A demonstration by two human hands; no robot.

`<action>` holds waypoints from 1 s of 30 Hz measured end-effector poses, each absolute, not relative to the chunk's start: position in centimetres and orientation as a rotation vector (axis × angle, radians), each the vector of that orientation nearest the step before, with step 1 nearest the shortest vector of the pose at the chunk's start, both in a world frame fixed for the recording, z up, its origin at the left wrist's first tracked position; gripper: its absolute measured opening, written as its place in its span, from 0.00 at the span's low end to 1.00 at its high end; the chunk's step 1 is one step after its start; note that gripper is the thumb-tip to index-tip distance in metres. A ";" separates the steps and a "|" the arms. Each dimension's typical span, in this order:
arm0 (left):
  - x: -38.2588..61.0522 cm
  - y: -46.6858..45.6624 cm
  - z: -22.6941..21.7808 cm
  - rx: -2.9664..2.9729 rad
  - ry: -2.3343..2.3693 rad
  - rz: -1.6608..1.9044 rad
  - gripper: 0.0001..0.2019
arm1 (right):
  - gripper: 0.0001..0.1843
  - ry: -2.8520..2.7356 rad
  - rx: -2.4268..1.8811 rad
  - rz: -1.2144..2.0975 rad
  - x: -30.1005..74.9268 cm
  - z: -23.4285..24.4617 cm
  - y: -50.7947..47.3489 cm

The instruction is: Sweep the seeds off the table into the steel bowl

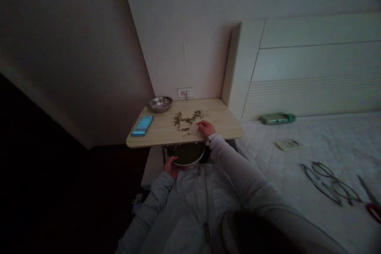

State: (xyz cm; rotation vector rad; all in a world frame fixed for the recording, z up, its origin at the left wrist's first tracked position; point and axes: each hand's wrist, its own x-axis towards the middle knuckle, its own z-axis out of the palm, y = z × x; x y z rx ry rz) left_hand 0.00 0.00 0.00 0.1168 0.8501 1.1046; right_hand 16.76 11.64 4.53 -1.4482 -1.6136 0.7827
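Observation:
Small dark grains, like seeds [187, 120], lie scattered in clumps over the middle of a light wooden tabletop [160, 135]. My right hand [206, 128] rests at their near right edge, fingers bent and drawn together. A pale patch shows by its fingertips; whether it is a thin piece in the fingers I cannot tell. Below the table's front edge, my left hand [172, 166] grips the near left rim of a round metal bowl [190, 163]. A dark layer of similar grains covers the bowl's bottom. The table edge hides its far side.
An empty steel bowl [160, 104] stands at the table's back left, with a phone [143, 126] in front. A socket [185, 92] is behind. On the bed [268, 158] to the right lie a green case [277, 118], a small pale box [288, 145], glasses [333, 178] and scissors [370, 196].

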 end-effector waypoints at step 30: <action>-0.6 0.7 -1.8 0.179 0.818 1.093 0.18 | 0.13 -1.660 -1.421 0.759 16.8 3.8 12.2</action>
